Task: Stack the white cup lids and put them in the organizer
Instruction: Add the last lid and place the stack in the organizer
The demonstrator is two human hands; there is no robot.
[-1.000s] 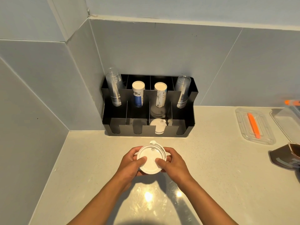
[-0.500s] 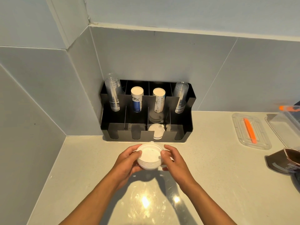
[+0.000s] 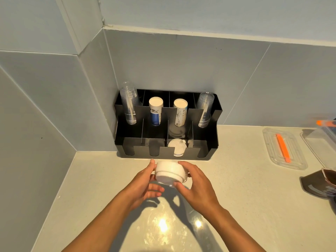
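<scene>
Lid stack (image 3: 171, 172), white: tipped on its side, long axis running near to far, held above the surface (image 3: 236, 197) just near of the black organizer (image 3: 209, 148). Left hand (image 3: 143, 186) and right hand (image 3: 196, 186) clasp it from either side, fingers curled against it. One lid (image 3: 177, 147) sits in a front compartment.

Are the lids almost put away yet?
Nearly. Done: the lids are stacked, and some lids already sit in the organizer, third front slot. In hand: the left hand and right hand hold the stack just in front of it. Left: setting the stack inside.
</scene>
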